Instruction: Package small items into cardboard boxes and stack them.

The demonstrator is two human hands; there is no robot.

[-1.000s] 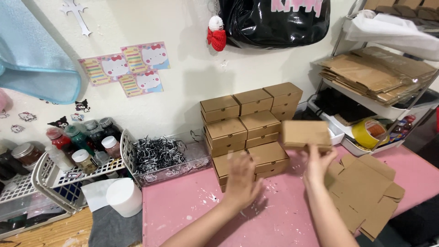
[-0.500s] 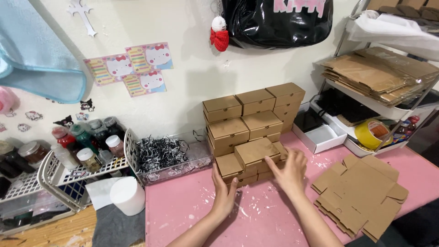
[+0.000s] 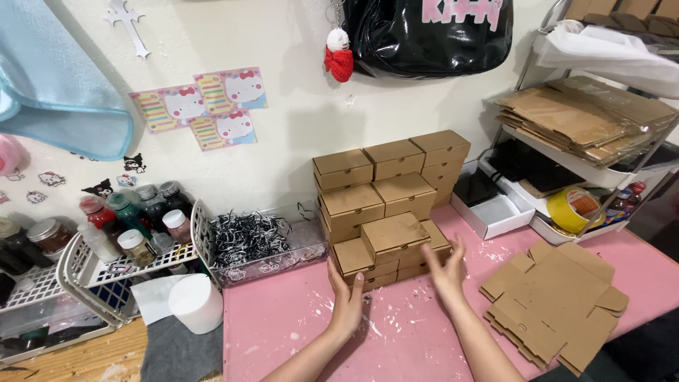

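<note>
Top box (image 3: 395, 234) rests on the front of the box stack (image 3: 389, 191), long axis left-right, front face toward the camera. Left hand (image 3: 346, 304) and right hand (image 3: 447, 267) open, apart, empty, flanking the stack's front. Box count unclear; at least eight visible.

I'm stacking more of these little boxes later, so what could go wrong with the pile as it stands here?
The top box sits across two lower ones at a slight angle, so a nudge from the left hand or right hand beside the stack could slide it off. A fall could scatter the flat cardboard blanks nearby.
</note>
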